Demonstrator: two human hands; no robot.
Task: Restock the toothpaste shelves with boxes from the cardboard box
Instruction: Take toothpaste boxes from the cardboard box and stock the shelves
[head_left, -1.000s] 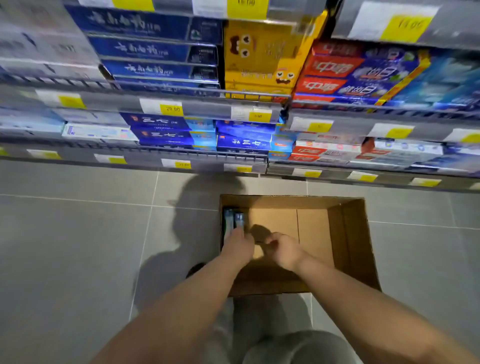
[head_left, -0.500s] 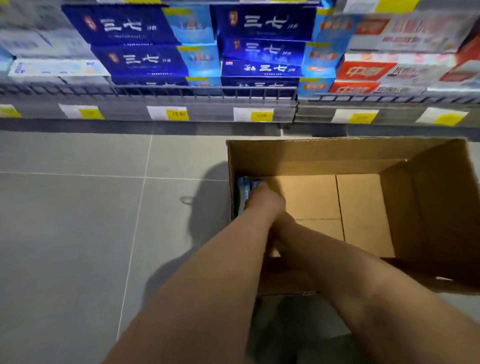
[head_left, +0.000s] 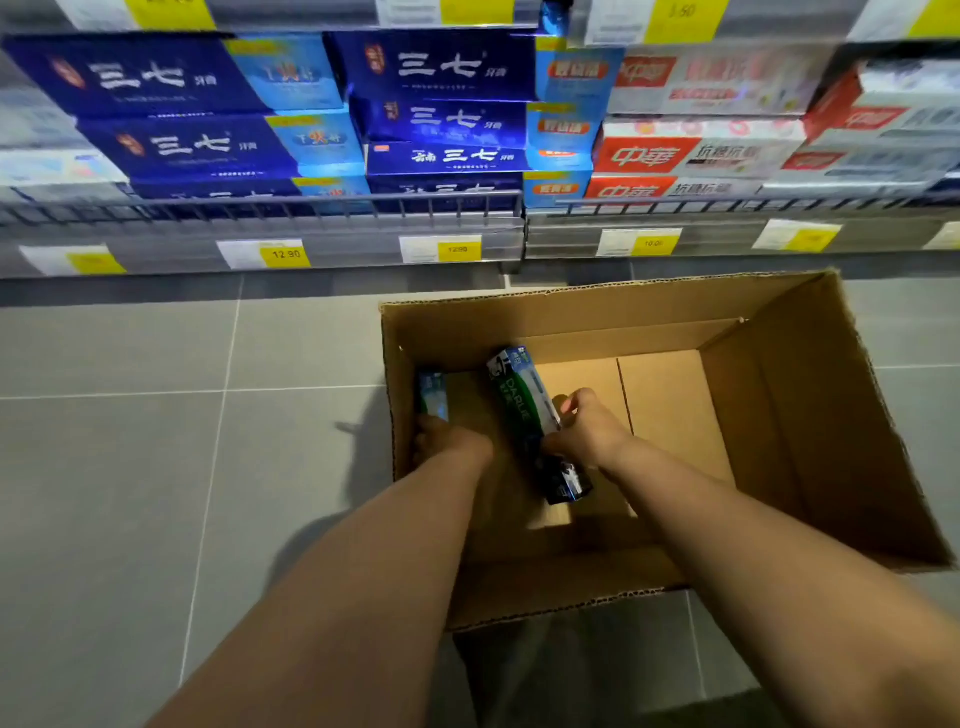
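An open cardboard box stands on the floor in front of the toothpaste shelves. Inside it my right hand grips a green and white Darlie toothpaste box, tilted with its far end raised. My left hand reaches down along the box's left wall and closes on a second green toothpaste box that stands on end there; my fingers around it are partly hidden. The rest of the cardboard box floor is bare.
The lowest shelf carries stacked dark blue toothpaste boxes behind a wire rail, with red and white boxes to the right. Yellow price tags line the shelf edge. Grey tiled floor lies to the left.
My right hand has lifted one toothpaste box away from the left wall toward the middle. My left hand has gone down to the other one. The view has dropped closer to the cardboard box.
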